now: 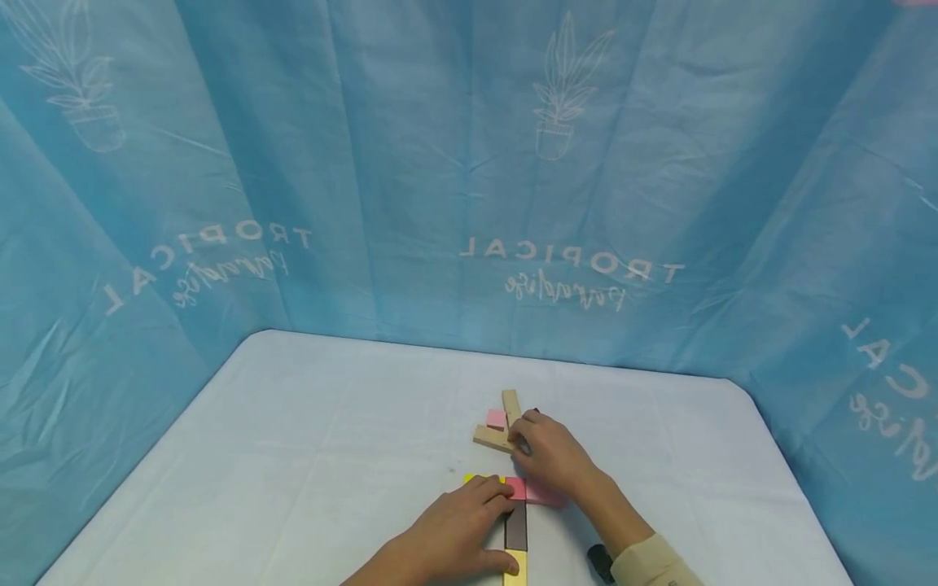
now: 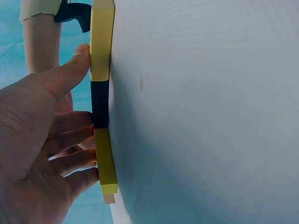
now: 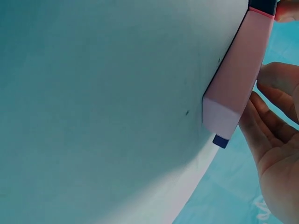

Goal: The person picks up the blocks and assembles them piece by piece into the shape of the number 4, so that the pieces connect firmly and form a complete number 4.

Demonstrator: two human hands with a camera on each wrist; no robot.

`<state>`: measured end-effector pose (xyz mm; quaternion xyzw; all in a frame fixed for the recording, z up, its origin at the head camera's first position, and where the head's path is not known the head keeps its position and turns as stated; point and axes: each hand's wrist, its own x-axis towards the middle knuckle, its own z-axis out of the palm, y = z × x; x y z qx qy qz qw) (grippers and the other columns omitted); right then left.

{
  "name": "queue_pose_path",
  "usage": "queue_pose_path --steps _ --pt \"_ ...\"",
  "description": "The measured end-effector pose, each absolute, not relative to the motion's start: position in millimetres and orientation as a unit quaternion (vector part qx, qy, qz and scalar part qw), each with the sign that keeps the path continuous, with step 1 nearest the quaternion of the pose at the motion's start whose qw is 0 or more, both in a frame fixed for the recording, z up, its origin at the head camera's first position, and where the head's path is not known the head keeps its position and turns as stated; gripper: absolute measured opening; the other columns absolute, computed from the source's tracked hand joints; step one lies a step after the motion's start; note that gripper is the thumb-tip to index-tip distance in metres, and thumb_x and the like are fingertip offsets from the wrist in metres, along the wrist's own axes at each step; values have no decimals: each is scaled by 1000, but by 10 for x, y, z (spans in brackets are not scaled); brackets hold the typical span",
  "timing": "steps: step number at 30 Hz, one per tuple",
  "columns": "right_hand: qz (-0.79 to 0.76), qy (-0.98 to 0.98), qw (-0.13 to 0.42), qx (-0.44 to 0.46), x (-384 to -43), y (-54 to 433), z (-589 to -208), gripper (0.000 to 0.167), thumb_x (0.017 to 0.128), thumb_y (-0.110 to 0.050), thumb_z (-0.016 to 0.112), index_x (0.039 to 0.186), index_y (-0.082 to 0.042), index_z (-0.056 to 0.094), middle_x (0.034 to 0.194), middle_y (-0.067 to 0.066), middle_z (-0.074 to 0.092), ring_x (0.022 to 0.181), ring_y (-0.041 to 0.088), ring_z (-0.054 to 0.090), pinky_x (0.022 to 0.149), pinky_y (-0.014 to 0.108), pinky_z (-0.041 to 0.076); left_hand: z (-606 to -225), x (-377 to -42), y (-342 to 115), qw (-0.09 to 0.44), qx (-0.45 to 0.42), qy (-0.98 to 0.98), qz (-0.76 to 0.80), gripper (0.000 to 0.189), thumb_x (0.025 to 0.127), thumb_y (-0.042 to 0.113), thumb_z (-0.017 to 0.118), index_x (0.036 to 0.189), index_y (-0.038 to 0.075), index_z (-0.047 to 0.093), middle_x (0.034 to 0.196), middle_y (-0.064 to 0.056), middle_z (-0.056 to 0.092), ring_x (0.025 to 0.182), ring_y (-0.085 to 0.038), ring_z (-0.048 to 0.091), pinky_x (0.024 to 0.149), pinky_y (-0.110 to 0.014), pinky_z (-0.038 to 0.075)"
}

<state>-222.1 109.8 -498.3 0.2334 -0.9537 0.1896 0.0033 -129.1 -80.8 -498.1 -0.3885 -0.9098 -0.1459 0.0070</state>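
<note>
My left hand [image 1: 462, 525] rests along a T-shaped row of flat blocks, its thumb on the pale yellow block [image 1: 519, 558] and its fingertips at the bright yellow block [image 2: 106, 156]. Between these lies a dark block [image 1: 516, 527]. A small pink-red block [image 1: 516, 488] joins the top, and a pink block [image 1: 545, 495] extends to the right. Past this row, my right hand [image 1: 553, 456] has its fingertips at the right end of a wooden block [image 1: 491, 438]. In the right wrist view, the pink block partly hides these fingertips, so their hold is unclear.
Behind the right hand's fingers are another wooden block [image 1: 510, 401], a small pink block [image 1: 496, 419] and a dark piece [image 3: 221, 141]. A black object [image 1: 601, 561] is beside the right sleeve. Blue curtains [image 1: 410, 203] hang around the white table [image 1: 293, 439].
</note>
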Motion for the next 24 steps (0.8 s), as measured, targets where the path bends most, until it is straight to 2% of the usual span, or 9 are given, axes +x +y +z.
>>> queue_pose_path --steps 6,14,18,24 --pt "190 -948 -1 255 -2235 1073 -4964 11 86 -26 71 96 -20 69 93 -11 56 84 6 53 81 33 50 -4982 -1284 -817 8 -389 -909 -147 69 78 70 59 119 15 63 131 5 51 126 -15 44 91 -34 48" --pt "216 -947 47 234 -2352 1143 -4875 7 87 -20 68 93 -16 69 85 -10 53 75 6 50 71 29 49 -4966 -1298 -816 -7 -381 -913 -144 70 78 71 58 121 16 63 132 6 51 126 -14 43 90 -35 48" --pt "228 -947 39 224 -2443 1159 -4861 7 88 -18 66 93 -15 69 84 -8 54 72 7 49 68 28 47 -4958 -1306 -812 -27 -371 -917 -145 72 77 73 56 122 18 62 133 7 50 127 -13 42 87 -36 50" --pt "237 -947 24 216 -2576 1145 -4865 9 87 -18 68 95 -14 69 89 -5 57 77 7 55 71 27 49 -4942 -1308 -813 -39 -371 -915 -153 72 77 73 57 123 18 62 132 8 50 125 -12 43 88 -35 49"
